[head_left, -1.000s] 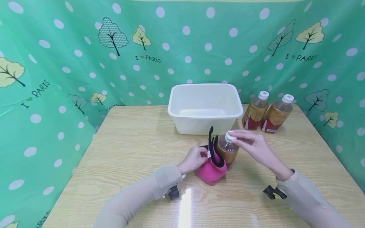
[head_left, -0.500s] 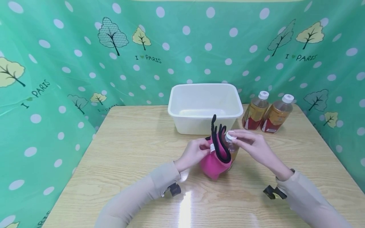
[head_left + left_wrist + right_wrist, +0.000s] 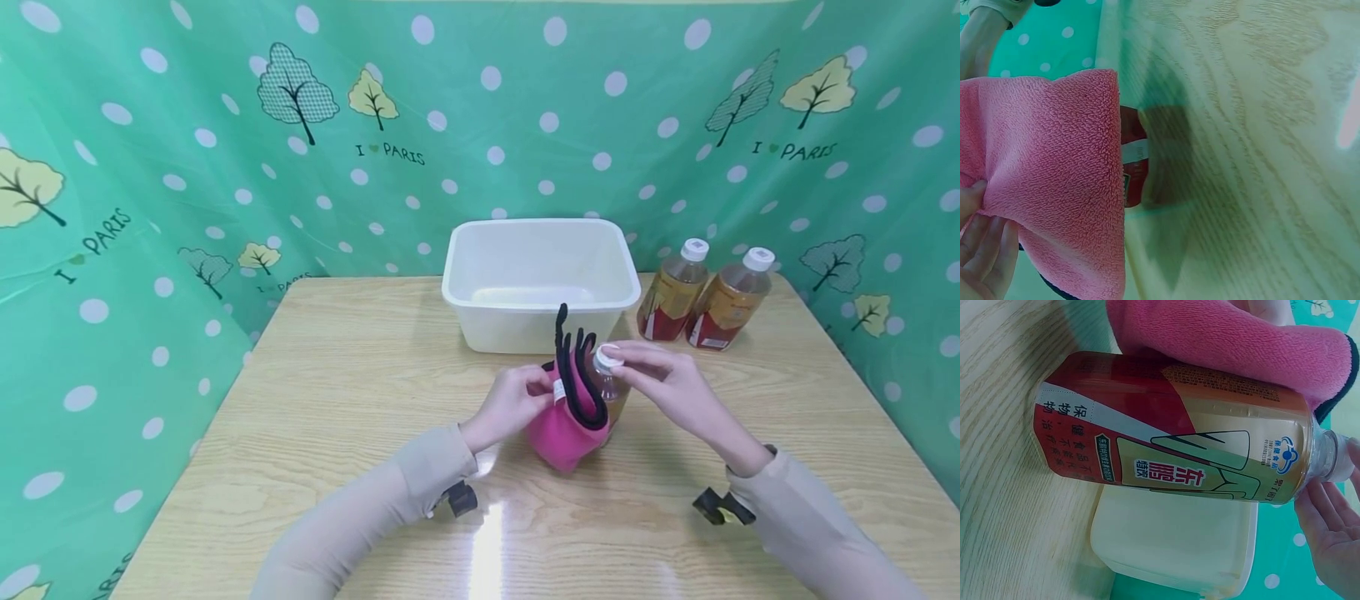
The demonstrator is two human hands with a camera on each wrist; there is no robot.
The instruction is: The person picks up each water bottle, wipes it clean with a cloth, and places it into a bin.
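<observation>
A pink towel with black edging hangs bunched from my left hand, which pinches it by a fold near a white tag. In the left wrist view the towel covers most of a bottle, leaving only part of its red label visible. Upright on the table stands this drink bottle, with a red and yellow label. My right hand grips its white cap between thumb and fingers. Along the bottle's side lies the towel, seen in the right wrist view.
Behind the hands stands a white plastic bin, with nothing seen in it. Two similar bottles are at the back right of the wooden table. A green dotted curtain encloses the back and sides.
My left hand has lifted the towel slightly and shifted it right, so it hides more of the bottle. Over the last half second little differs. My right hand keeps its place on the cap.
</observation>
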